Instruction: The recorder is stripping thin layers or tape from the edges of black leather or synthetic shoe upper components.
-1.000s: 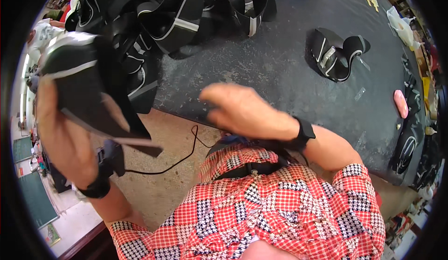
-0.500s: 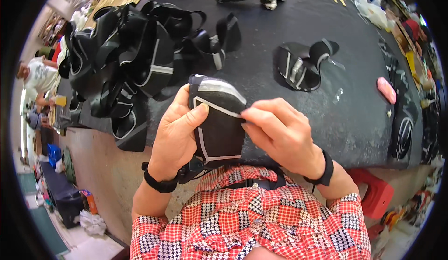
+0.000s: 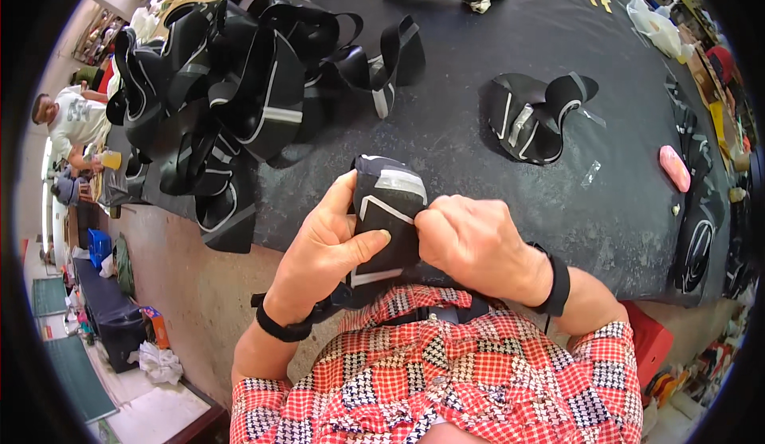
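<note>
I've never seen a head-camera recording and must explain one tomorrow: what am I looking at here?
There is no machine here, only a person at work bare-handed. Every picture comes from one wide fisheye camera on that person's head, looking down, so straight edges bend. The left hand holds a black piece with pale strips. The right hand is curled at that piece's right edge; what it grips is hidden. On the dark table lie a heap of similar pieces at the left, a single curled piece further right, and a pink object near the right edge.
</note>
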Demonstrator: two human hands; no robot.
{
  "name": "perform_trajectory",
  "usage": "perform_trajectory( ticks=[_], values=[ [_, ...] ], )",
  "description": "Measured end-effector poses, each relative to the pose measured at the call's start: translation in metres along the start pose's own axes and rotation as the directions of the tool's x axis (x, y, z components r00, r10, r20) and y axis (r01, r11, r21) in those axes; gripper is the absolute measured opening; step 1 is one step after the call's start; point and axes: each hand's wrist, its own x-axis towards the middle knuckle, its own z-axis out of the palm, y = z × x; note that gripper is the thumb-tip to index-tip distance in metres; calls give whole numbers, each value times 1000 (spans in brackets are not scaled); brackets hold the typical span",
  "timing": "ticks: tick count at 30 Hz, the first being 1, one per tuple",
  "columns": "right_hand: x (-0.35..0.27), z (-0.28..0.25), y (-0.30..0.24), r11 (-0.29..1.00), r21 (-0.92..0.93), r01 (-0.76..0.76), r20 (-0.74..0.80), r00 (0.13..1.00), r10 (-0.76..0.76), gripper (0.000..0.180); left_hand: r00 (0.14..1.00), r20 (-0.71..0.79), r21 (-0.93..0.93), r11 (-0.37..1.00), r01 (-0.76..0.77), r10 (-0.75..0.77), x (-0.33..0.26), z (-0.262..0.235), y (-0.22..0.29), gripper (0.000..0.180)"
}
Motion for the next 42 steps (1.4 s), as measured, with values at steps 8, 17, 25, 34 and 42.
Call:
perform_trajectory(
  ticks=[8,17,25,34,42],
  values=[
    [26,-22,21,-272,668,-692,743,637,205,7,992,-62,520,844,128,-112,-20,-16,-11,49],
    [21,-13,27,314,714,-625,422,743,520,35,990,-15,259,956,137,-138,-21,-28,-6,48],
    [50,1,19,667,624,-408,360,907,218,31,988,78,432,897,89,-136,-18,-30,-4,45],
    [50,7,-1,591,678,-437,306,899,314,11,985,87,350,930,110,-149,-20,-38,-3,37],
    [46,17,2,353,801,-483,370,863,343,7,997,58,250,968,32,-48,-23,-32,-12,30]
  ],
)
